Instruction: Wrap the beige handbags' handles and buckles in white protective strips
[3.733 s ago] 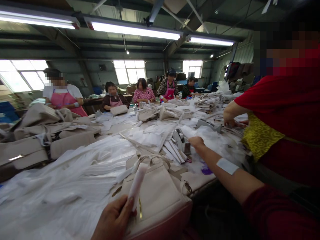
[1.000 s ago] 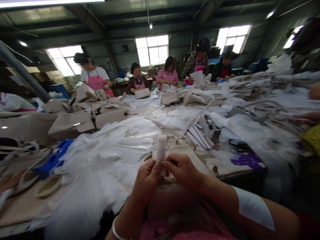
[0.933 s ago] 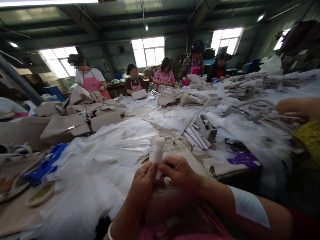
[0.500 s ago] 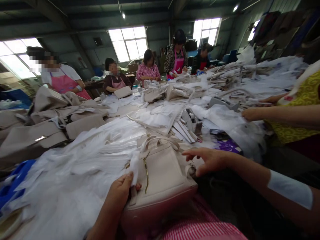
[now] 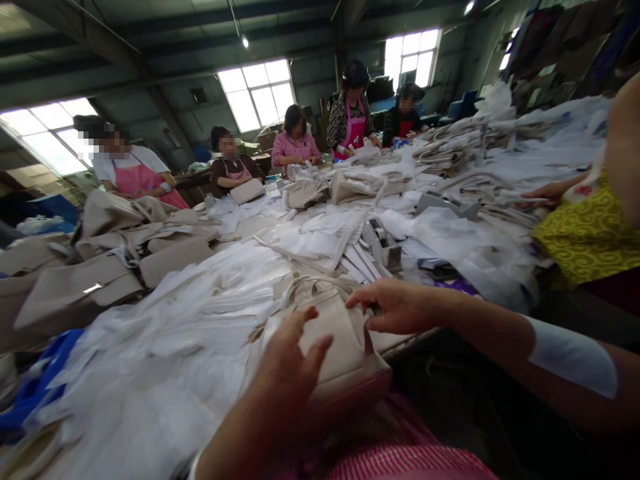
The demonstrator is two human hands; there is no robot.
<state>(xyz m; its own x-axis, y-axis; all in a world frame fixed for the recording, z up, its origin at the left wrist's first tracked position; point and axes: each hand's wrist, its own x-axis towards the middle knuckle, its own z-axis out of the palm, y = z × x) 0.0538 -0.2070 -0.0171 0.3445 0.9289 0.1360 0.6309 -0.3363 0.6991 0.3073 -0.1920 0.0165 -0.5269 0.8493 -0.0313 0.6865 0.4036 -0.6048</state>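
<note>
A beige handbag (image 5: 343,340) leans against my lap at the table edge, its handle (image 5: 320,281) arching at the top. My left hand (image 5: 287,363) hovers over the left side of its front, thumb and fingers spread, holding nothing. Behind that hand, part of the bag's front is hidden. At the upper right side of the bag, my right hand (image 5: 405,305) curls its fingers at the edge and a side strap (image 5: 369,341). The index fingertip rests by the bag's front, and the thumb is just above the strap.
White wrapping sheets (image 5: 165,333) cover the near left. A pile of beige bags (image 5: 80,287) lies beyond them. Right of centre stands a grey tape dispenser (image 5: 381,243), with another (image 5: 447,205) behind. A co-worker's yellow patterned clothing (image 5: 590,227) is close at right; several people work across the table.
My left hand has let go of the white wrapping at the bag's left edge and opened over its front, covering the gold-coloured strip. My right hand has moved left onto the bag's edge.
</note>
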